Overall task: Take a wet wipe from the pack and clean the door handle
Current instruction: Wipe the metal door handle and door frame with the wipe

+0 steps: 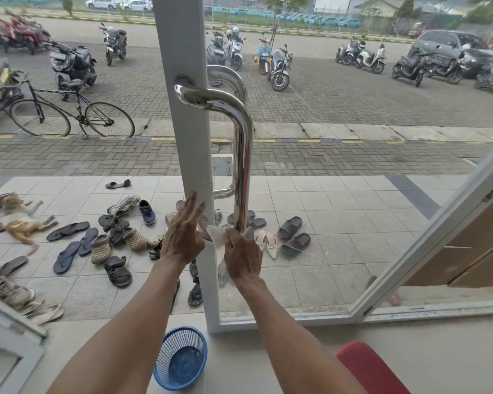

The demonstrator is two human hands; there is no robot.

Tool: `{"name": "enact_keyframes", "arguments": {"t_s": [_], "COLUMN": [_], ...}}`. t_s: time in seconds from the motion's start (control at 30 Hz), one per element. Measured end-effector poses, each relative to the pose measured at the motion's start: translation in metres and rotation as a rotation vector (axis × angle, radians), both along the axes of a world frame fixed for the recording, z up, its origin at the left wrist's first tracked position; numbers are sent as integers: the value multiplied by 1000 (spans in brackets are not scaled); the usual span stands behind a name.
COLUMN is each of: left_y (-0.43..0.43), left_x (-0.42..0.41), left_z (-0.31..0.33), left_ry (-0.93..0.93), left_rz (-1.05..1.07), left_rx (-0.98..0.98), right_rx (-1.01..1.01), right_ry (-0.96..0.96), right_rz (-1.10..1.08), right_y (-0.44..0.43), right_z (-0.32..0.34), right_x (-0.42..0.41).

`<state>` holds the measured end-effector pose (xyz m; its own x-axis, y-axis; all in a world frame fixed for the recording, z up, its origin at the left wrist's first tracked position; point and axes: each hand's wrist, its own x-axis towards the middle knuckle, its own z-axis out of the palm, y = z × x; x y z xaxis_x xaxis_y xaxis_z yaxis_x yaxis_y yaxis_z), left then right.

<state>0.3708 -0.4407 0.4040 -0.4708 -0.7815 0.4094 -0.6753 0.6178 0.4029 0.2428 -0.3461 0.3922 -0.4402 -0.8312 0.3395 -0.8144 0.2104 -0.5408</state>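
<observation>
Head view: shiny chrome door handle [244, 155]

Both forearms are bare from the lower frame edge to the wrists, with no sleeve showing on either. The left hand [182, 237] and the right hand [244, 258] are bare too: no gloves, rings, watch or bracelet can be seen on them.

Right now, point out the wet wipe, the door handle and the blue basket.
wet wipe [217, 236]: head view, on the white sheet left of the right hand.
door handle [244, 166]: head view, mid vertical bar.
blue basket [165, 356]: head view, on its mesh wall.
</observation>
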Motion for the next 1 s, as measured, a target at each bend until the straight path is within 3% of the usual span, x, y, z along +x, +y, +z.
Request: {"name": "enact_keyframes", "arguments": {"t_s": [0.47, 0.8, 1.0], "left_y": [10, 12, 22], "left_x": [7, -1, -24], "left_z": [-12, -14, -13], "left_ry": [-84, 2, 7], "left_rz": [-212, -114, -215], "left_rx": [-107, -57, 22], "right_rx": [-46, -593, -644], "right_ry": [4, -169, -198], "right_rz": [-9, -142, -147], "right_y": [-2, -4, -21], "right_z": [2, 19, 42], "right_x": [0, -7, -14]}}
